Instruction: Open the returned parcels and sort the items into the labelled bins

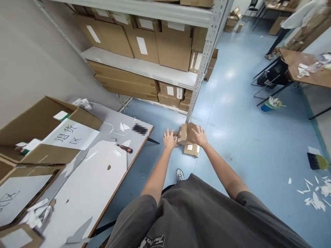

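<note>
Both my arms reach forward and down over the blue floor. My left hand (170,138) and my right hand (200,136) press against the two sides of a small brown cardboard box (186,133), fingers spread over it. That box sits above a second small cardboard box (191,150) with a white label, which lies on the floor. My shoe (180,174) shows just below them.
A table (85,179) at my left carries open cartons, white sheets and a red box cutter (124,148). A metal shelf rack (165,74) full of cartons stands ahead. A person (297,20) stands far right by a desk (307,67). Paper scraps and a dustpan (317,161) lie at right.
</note>
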A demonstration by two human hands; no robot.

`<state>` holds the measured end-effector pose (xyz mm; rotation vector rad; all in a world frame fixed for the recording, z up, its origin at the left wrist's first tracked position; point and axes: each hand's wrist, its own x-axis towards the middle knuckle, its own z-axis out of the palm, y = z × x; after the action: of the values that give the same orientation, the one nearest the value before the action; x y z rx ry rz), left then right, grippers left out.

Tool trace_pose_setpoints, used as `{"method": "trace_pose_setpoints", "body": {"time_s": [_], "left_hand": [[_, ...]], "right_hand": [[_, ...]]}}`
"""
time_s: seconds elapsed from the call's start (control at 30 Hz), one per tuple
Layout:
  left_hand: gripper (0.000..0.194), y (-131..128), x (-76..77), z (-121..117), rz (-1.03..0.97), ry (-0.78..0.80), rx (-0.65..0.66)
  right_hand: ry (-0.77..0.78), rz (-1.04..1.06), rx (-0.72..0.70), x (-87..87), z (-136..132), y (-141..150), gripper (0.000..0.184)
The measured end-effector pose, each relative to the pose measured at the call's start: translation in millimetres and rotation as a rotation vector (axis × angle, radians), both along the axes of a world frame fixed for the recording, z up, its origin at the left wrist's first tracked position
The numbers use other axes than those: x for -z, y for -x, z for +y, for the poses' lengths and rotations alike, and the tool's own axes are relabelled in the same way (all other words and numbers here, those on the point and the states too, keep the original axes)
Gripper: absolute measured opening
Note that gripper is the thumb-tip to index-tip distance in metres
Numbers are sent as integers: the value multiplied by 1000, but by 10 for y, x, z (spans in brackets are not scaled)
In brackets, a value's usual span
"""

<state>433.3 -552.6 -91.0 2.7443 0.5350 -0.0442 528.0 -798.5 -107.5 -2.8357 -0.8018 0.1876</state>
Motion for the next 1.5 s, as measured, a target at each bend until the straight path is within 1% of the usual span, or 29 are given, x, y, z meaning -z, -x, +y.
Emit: {"method": "trace_pose_setpoints", "body": {"time_s": [0.13,0.23,0.37,0.47,0.57,0.63,0.8,0.93,1.0,1.07,1.2,1.37,1.5], "left_hand": [[67,171,-159,369,-59,-13,-117],[69,398,-263,653,-88,-25,-201],[73,827,-401,1042,-118,-43,-302],[75,1243,-504,1333,-135,-58,-386],[75,1755,-603,1615,-155,-89,-476],[75,2141,-668,1797,-164,-116,-543],[76,3149,-836,2230,-185,-161,-680],[77,3867,-919,2490,-187,-184,-767],[80,4159,-923,2590,-195,-204,-804],[82,4391,-909,2681,-199,-211,-816],[85,4700,-900,2800,-199,-193,-819],[88,5014,-1009,2803,-191,-177,-809],[86,5393,-1083,2800,-193,-188,-857]], "right_hand": [[-46,-83,-81,-193,349,-49,73],[-76,-124,-162,-333,690,-39,75],[-104,-147,-281,-480,1236,78,74],[-104,-144,-378,-560,1703,258,76],[-103,-148,-480,-620,2208,533,81],[-113,-160,-548,-654,2553,780,85],[-180,-166,-683,-749,3363,1579,89],[-188,-120,-766,-823,3839,2233,87],[-205,-91,-799,-842,4010,2491,90],[-232,-77,-828,-856,4141,2690,94],[-222,-67,-836,-922,4286,2995,93],[-185,-76,-845,-1049,4368,3367,93],[-162,-128,-901,-1056,4546,3715,96]]}}
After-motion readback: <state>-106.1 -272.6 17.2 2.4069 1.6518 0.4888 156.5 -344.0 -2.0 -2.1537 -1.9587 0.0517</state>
